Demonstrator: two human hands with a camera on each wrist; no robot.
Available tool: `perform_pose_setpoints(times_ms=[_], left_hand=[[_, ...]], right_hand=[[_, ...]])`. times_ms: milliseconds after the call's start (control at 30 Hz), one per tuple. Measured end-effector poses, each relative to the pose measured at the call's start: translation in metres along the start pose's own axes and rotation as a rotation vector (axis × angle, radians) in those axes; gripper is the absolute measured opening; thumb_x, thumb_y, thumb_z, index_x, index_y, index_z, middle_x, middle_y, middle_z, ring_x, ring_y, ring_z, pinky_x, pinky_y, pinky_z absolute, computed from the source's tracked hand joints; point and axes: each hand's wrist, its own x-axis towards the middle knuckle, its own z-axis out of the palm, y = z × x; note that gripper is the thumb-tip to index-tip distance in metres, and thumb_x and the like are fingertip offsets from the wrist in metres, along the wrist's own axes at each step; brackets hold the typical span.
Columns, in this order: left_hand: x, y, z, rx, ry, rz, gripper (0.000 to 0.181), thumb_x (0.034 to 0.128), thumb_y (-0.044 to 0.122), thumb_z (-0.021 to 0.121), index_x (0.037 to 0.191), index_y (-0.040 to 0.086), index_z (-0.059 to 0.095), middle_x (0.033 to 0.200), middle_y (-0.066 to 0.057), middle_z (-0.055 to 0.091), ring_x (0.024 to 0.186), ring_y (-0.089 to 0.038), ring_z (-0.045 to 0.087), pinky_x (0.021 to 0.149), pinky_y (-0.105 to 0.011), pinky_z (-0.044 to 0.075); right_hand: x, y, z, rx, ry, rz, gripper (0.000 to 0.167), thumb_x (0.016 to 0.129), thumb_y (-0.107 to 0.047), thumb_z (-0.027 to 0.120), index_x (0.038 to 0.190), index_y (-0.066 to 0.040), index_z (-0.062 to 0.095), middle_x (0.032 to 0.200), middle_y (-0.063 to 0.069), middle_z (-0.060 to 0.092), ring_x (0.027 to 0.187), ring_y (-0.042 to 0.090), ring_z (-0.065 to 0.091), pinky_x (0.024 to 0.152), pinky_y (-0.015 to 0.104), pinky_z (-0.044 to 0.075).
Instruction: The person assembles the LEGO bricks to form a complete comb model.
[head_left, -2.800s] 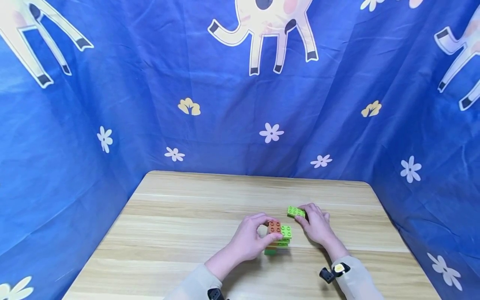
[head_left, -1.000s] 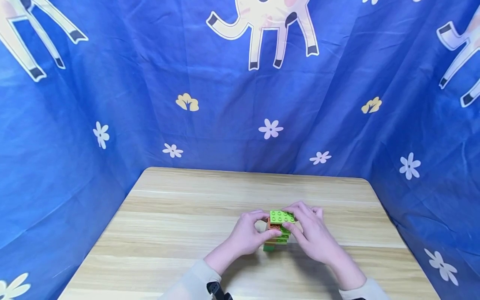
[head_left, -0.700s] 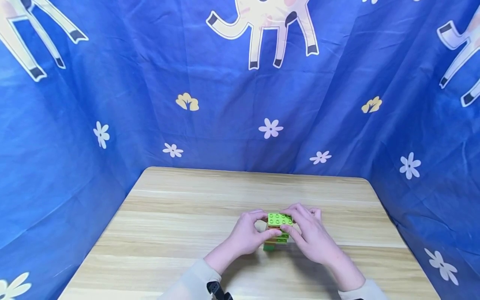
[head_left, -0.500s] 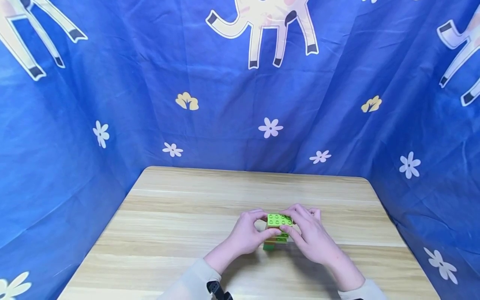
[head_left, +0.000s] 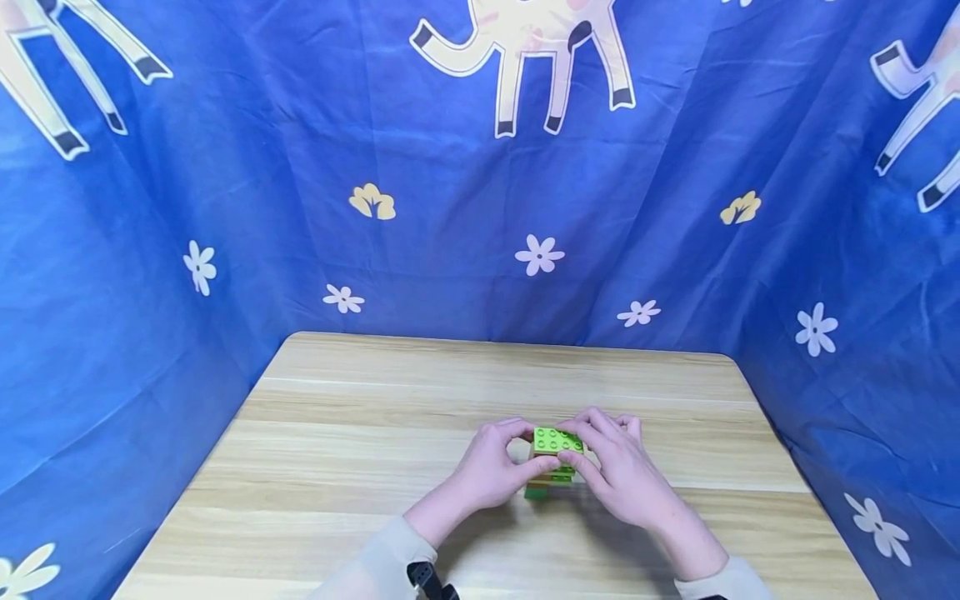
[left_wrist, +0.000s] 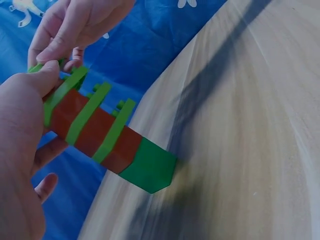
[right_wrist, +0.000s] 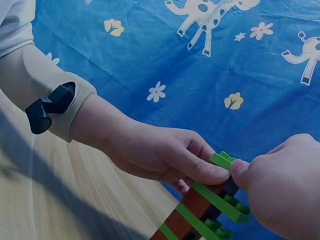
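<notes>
A tower of toy building bricks stands on the table, alternating brown bricks [left_wrist: 95, 134] and thin lime-green bricks [left_wrist: 89, 114] that jut out on one side. Its foot is a dark green brick [left_wrist: 150, 166]. Across the top lies a lime-green eight-stud brick [head_left: 551, 439]. My left hand [head_left: 487, 468] grips the tower's upper part from the left, thumb in front and fingers behind. From the right, my right hand [head_left: 622, 475] pinches the right end of the top brick between thumb and fingers. In the right wrist view, both thumbs meet near that brick.
The pale wooden table [head_left: 337, 433] has rounded far corners. A blue printed cloth [head_left: 450, 250] hangs behind it and at both sides. A dark device [right_wrist: 52, 107] is strapped at the left sleeve's cuff.
My right hand has carried the lime-green brick from the table at the right onto the tower's top, where it has settled slightly lower. My left hand has kept its grip on the tower.
</notes>
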Motion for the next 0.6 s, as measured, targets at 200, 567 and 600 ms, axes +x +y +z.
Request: perform_pose_setpoints(times_ms=[200,567,600], left_hand=[[0.000,0.003,-0.008,0.008,0.004,0.039,0.040,0.0927,0.054,0.079,0.118,0.022,0.077,0.109,0.016,0.074,0.107,-0.010,0.069,0.097,-0.046,0.055],[0.001,0.008,-0.013,0.094,0.056,0.151,0.036,0.0945,0.046,0.080,0.119,0.019,0.078,0.104,0.016,0.075,0.102,-0.010,0.070,0.097,-0.042,0.054],[0.001,0.009,-0.014,0.110,0.055,0.151,0.037,0.0945,0.047,0.080,0.119,0.019,0.079,0.103,0.016,0.075,0.102,-0.010,0.070,0.096,-0.042,0.054]], right_hand=[[0.001,0.001,0.000,-0.014,-0.007,-0.010,0.030,0.104,-0.033,0.069,0.132,-0.024,0.069,0.115,-0.016,0.059,0.095,0.004,0.058,0.087,0.041,0.026],[0.002,0.002,-0.001,-0.028,-0.014,-0.017,0.029,0.104,-0.034,0.069,0.132,-0.025,0.070,0.117,-0.017,0.059,0.095,0.003,0.059,0.086,0.041,0.025],[0.002,0.002,-0.001,-0.029,-0.016,-0.015,0.029,0.104,-0.034,0.069,0.132,-0.025,0.070,0.117,-0.017,0.059,0.095,0.003,0.059,0.085,0.040,0.025]])
